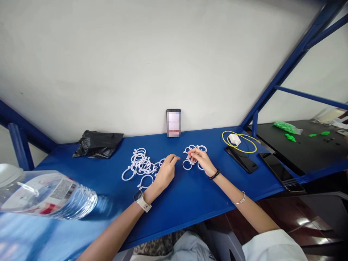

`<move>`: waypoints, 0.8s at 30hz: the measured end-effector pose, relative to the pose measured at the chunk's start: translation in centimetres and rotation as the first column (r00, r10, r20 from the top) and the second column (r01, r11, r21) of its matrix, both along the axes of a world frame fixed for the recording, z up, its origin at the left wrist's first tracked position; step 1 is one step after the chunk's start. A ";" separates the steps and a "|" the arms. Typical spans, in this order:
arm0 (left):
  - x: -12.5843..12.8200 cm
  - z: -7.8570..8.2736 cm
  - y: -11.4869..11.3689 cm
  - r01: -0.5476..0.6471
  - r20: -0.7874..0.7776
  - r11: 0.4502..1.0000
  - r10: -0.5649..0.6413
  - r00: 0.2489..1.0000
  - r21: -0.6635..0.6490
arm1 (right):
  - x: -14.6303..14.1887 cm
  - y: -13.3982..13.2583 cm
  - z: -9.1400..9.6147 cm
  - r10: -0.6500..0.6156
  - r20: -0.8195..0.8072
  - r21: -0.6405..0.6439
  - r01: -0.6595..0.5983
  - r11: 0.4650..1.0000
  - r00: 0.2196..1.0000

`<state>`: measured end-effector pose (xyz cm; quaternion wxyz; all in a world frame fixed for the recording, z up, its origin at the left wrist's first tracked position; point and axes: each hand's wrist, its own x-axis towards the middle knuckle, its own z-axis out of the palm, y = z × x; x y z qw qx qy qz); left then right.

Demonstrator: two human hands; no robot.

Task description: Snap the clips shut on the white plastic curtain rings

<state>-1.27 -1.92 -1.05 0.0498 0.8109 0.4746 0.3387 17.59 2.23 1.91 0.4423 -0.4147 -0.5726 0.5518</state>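
Note:
Two heaps of white plastic rings lie on the blue table (190, 195). The larger heap (140, 165) is left of centre, the smaller heap (193, 154) is right of centre. My left hand (166, 171) rests at the right edge of the larger heap, fingers loosely curled and pointing right, with a watch on the wrist. My right hand (200, 159) sits on the smaller heap, its fingertips pinched on a white ring (189, 154). A dark bead bracelet is on that wrist.
A phone (173, 122) stands against the wall behind the rings. A black bag (97, 144) lies at back left, a large water bottle (46, 195) at near left. A white charger with yellow cable (237, 140) and two dark phones (241, 159) lie at right.

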 end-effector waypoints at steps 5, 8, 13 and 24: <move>-0.1 1.5 -0.4 -0.131 -0.008 0.991 0.131 0.991 -0.038 | 0.1 0.0 0.1 0.004 0.004 0.004 -0.004 1.000 1.000; -0.6 2.1 -0.4 -0.257 -0.106 0.962 0.247 0.963 -0.089 | 0.2 0.0 0.2 0.006 0.001 0.010 -0.006 1.000 1.000; -0.9 1.8 0.0 -0.343 -0.315 0.930 0.289 0.904 -0.133 | 0.2 -0.1 0.2 0.011 -0.003 0.011 -0.011 1.000 1.000; -0.6 0.2 0.4 -0.142 -0.160 0.983 0.122 0.980 -0.117 | 0.0 0.0 -0.3 0.085 0.090 0.100 -0.094 0.990 0.992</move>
